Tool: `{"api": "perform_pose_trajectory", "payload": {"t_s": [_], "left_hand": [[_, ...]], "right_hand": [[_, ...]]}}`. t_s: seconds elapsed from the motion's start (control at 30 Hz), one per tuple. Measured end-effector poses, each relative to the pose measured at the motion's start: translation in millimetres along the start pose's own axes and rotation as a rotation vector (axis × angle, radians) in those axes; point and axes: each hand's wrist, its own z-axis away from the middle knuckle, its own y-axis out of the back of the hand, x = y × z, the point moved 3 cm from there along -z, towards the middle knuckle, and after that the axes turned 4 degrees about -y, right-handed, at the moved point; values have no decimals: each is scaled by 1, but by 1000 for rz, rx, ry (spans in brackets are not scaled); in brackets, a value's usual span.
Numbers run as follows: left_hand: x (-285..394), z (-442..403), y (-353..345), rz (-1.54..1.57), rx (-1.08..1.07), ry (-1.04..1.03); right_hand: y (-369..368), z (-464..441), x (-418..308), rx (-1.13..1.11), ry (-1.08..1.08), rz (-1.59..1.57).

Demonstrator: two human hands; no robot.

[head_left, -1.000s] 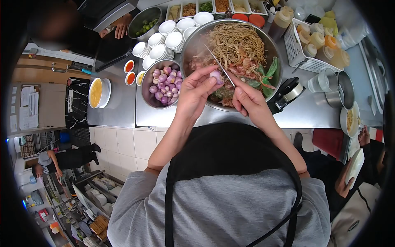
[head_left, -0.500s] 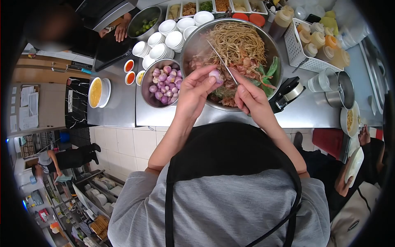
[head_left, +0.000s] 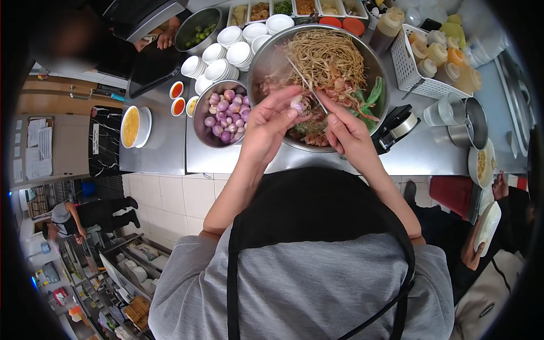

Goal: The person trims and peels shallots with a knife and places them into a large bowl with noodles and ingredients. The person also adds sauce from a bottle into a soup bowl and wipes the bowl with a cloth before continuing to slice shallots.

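My left hand (head_left: 267,120) pinches a small purple shallot (head_left: 297,103) between thumb and fingers; its brownish root end faces the blade. A thin knife (head_left: 299,71) is gripped in my right hand (head_left: 347,131), its blade slanting up and left, close beside the shallot. Whether the edge touches it I cannot tell. Both hands are over a large metal bowl (head_left: 262,63) holding a heap of brown noodle-like strands (head_left: 328,54), reddish papery skins (head_left: 340,86) and a green piece like a leaf or plastic (head_left: 372,102). To the left, a smaller metal bowl holds several purple shallots (head_left: 229,116).
White cups (head_left: 240,55) stand stacked behind the shallots. A bowl of yellow liquid (head_left: 131,127) is at left, a white basket of bottles (head_left: 411,73) at right. A black-and-silver device (head_left: 396,130) lies beside the large bowl. Other people stand at left and right.
The shallot has turned in my left fingers, so its brownish root end now shows. My right hand and the knife have shifted slightly. A person in the background at left has moved their arms.
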Motion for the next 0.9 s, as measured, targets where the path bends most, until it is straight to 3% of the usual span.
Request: {"api": "perform_pose_trajectory", "payload": {"t_s": [0.13, 0.4, 0.6, 0.9], "left_hand": [[-9, -2, 8, 198, 15, 135], [-12, -1, 10, 174, 84, 117], [-10, 0, 19, 138, 74, 178], [-5, 1, 8, 212, 17, 179]], "right_hand": [[0, 2, -2, 35, -21, 17], [13, 2, -3, 93, 23, 80], [27, 10, 18, 135, -148, 194], [13, 17, 6, 34, -120, 152]]}}
